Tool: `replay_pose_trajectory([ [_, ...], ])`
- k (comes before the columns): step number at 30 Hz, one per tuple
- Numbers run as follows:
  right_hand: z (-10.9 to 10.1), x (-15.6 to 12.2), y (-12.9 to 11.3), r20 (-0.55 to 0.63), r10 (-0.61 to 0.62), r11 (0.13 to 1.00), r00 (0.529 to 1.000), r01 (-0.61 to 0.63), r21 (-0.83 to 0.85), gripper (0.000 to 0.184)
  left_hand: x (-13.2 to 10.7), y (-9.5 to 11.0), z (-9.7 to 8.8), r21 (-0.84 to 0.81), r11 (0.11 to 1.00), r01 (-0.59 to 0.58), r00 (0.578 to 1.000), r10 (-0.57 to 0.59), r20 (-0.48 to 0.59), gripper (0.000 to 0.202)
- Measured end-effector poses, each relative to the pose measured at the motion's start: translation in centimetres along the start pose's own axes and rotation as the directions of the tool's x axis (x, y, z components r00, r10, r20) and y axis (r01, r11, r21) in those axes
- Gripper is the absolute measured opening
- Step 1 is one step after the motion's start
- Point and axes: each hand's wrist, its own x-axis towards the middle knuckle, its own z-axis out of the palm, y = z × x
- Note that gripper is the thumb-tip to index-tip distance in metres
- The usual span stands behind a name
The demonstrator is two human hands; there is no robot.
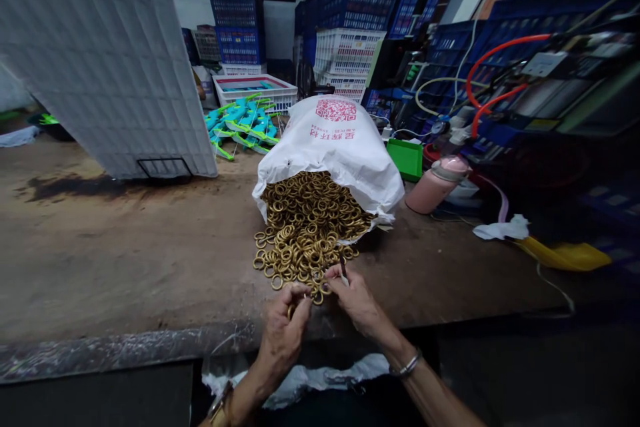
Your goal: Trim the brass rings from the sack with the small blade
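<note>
A white woven sack (pixel 333 140) with red print lies on its side, its mouth facing me. Gold-coloured rings (pixel 305 250) spill from it in a heap onto the table. My left hand (pixel 284 325) is closed at the front of the heap, with a gold ring (pixel 291 311) partly visible between its fingers. Just to the right, my right hand (pixel 361 303) is closed around a slim dark tool (pixel 343 265) that points up; its kind cannot be made out. The right fingertips are beside the nearest loose rings.
The wooden table (pixel 150 260) ends just in front of me. A grey-white panel (pixel 125 67) stands at left. Turquoise and lime plastic pieces (pixel 245 123) lie behind the sack. To the right are a pink bottle (pixel 436 183), a green tray (pixel 405 159) and red hoses (pixel 475 73).
</note>
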Motion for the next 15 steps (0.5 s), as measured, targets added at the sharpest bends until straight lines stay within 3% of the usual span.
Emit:
replay_pose_trajectory([
  [3, 0.8, -0.8, -0.7, 0.095, 0.085, 0.984, 0.992, -0.099, 0.149, 0.013, 0.0, -0.1, -0.1, 0.099, 0.985, -0.143, 0.989, 0.140, 0.039, 0.019],
  [9, 1.4, -1.5, -1.5, 0.218, 0.145, 0.937, 0.965, -0.205, 0.282, 0.015, 0.0, -0.1, -0.3, 0.156, 0.967, -0.201, 0.971, 0.175, 0.163, 0.013],
  [12, 1.5, -1.7, -1.5, 0.209, 0.112, 0.949, 0.972, -0.167, 0.269, 0.023, 0.0, -0.2, -0.1, 0.085, 0.987, -0.135, 0.982, 0.121, 0.147, 0.012],
  [15, 1.6, -1.8, -1.3, 0.186, 0.064, 0.967, 0.980, -0.107, 0.233, 0.028, 0.0, -0.2, 0.0, -0.029, 0.998, 0.050, 0.986, -0.045, 0.159, 0.021],
])
